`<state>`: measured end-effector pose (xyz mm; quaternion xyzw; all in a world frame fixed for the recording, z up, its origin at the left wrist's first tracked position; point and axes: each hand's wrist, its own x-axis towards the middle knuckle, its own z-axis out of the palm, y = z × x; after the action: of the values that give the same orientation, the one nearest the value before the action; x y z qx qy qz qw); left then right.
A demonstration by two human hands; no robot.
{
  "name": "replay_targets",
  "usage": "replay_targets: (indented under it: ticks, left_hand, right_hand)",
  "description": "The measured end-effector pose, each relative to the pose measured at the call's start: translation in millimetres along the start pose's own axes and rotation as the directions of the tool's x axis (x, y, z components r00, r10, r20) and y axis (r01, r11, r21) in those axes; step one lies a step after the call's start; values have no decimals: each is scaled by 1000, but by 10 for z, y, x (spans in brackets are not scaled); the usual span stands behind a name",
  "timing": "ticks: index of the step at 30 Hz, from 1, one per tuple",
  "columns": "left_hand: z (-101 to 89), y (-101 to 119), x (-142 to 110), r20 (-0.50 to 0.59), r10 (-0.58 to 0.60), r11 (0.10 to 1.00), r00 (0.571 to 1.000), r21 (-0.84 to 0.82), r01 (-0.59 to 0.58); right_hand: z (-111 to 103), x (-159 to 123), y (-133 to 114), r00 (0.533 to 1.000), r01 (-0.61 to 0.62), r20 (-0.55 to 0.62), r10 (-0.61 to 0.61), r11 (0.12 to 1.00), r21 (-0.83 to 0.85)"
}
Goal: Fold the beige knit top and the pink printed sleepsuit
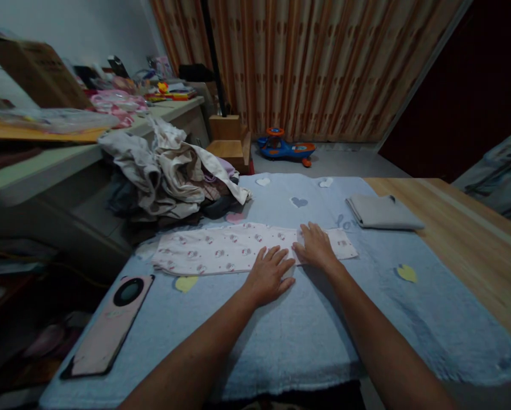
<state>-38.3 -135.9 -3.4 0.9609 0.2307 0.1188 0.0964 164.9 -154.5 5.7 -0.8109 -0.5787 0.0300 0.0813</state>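
Observation:
A long white garment with small pink prints [221, 249] lies folded flat on a pale blue fleece blanket [310, 347]. My left hand [269, 275] rests palm down at the garment's lower edge, fingers spread. Just to its right, my right hand [315, 246] lies flat on the garment, holding nothing. A folded grey cloth [382, 212] sits on the blanket beyond my right hand. A phone in a pink case [108, 326] lies face down near the blanket's left edge.
A heap of crumpled clothes [165, 176] sits left of the garment, against a cluttered white desk [46, 165]. A wooden tabletop [473, 239] lies under the blanket's right side. A blue toy ride-on car [283, 147] stands on the floor ahead.

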Motion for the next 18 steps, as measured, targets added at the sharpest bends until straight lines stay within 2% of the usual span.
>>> replay_targets:
  ticks: [5,9,13,16,18]
  left_hand:
    - [26,10,-15,-20,-52,999,998,0,52]
    - [44,-24,-15,-69,-209,978,976,15,210]
    - [-9,-225,-25,-112,-432,897,895,54,439]
    - [-88,-482,-109,-71,-569,815,819,86,573]
    - [-147,-661,-218,-23,-621,777,784,119,618]
  right_hand:
    - [203,72,-167,990,100,-98,-97,995,27]
    - [329,39,-156,979,124,-167,-120,992,12]
    - [397,55,-107,972,138,-194,-133,990,13]
    - [440,85,-75,966,153,-210,-147,988,12]
    - [460,99,-62,965,157,-213,-152,988,6]
